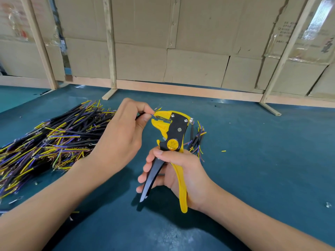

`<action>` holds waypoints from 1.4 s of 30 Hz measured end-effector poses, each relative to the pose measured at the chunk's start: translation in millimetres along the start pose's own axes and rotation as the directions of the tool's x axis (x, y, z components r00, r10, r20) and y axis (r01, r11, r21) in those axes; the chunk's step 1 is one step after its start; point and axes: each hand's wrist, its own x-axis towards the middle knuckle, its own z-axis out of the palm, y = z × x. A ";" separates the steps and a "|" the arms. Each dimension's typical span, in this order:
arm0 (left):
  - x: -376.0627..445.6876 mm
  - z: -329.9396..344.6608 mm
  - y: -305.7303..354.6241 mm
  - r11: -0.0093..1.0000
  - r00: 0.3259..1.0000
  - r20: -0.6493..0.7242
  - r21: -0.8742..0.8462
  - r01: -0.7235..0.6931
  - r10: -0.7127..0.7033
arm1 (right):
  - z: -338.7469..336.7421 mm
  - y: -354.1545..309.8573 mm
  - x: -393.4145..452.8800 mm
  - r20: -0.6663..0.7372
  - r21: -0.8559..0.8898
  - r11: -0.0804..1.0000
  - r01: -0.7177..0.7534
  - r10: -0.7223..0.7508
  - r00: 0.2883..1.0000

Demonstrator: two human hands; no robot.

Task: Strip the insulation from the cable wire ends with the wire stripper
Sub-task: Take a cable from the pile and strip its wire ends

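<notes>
The dark teal matte surface carries a large loose heap of black-sheathed cables with yellow and purple inner wires on the person's left, and a much smaller cluster of similar cable pieces just behind the tool on the right. These cables look light and limp, likely to slide over one another, so one is best taken by the stiffer black sheath close to its end rather than by the thin coloured cores.

The yellow-and-black automatic wire stripper stands nearly upright in the right hand, whose fingers wrap both handles; the handles are spread, so the squeeze appears not yet made. The tool seems rigid and moderately light, with the bare black handle possibly slicker than the yellow one.

The left hand has its fingers pinched shut on a single thin black cable, feeding its purple core toward the tool's upper jaw. The core's fine strands would probably bend or fray if pushed hard.

Most of the held cable is hidden behind the left hand, and whether the wire tip sits inside the blades or only touches them cannot be made out. The heap runs off the left edge. A short yellow insulation scrap lies apart to the right, and a small metallic bit near the right edge is too small to identify
</notes>
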 end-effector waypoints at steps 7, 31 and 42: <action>2.1 -5.6 7.1 0.999 0.997 -0.070 0.033 -0.035 0.037 | -0.2 0.1 0.1 0.004 -0.013 1.000 0.012 -0.012 1.000; -6.1 -9.2 23.8 0.962 0.995 -0.066 -0.267 0.049 -0.069 | -1.8 -0.5 -2.6 0.136 0.067 0.996 0.056 -0.065 0.989; -6.1 -10.3 19.3 0.967 0.998 -0.056 -0.255 0.018 -0.033 | -0.1 -5.8 -8.6 0.082 0.034 0.999 0.010 -0.013 0.997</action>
